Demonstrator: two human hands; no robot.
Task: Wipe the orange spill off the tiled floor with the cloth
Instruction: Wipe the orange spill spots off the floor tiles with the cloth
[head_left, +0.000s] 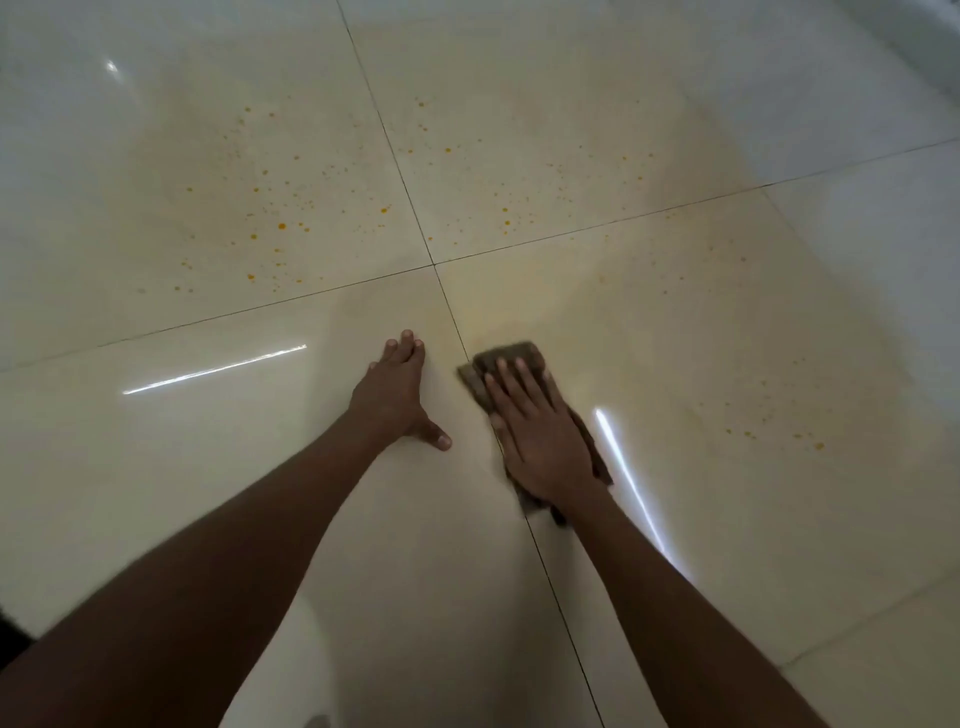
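Most of the orange spill (280, 208) is not yet wiped: droplets speckle the two far tiles, and a smaller patch lies off to the right. The floor (156, 467) just beyond the hands shows only a faint yellowish smear, so the job looks barely begun. The right hand (540, 431) lies flat, fingers straight, pressing the brown cloth (514, 353) onto the tile beside the grout line. The left hand (397, 395) rests open on the neighbouring tile, holding nothing. Nothing stands in the way; only bright reflections streak the glossy tiles.
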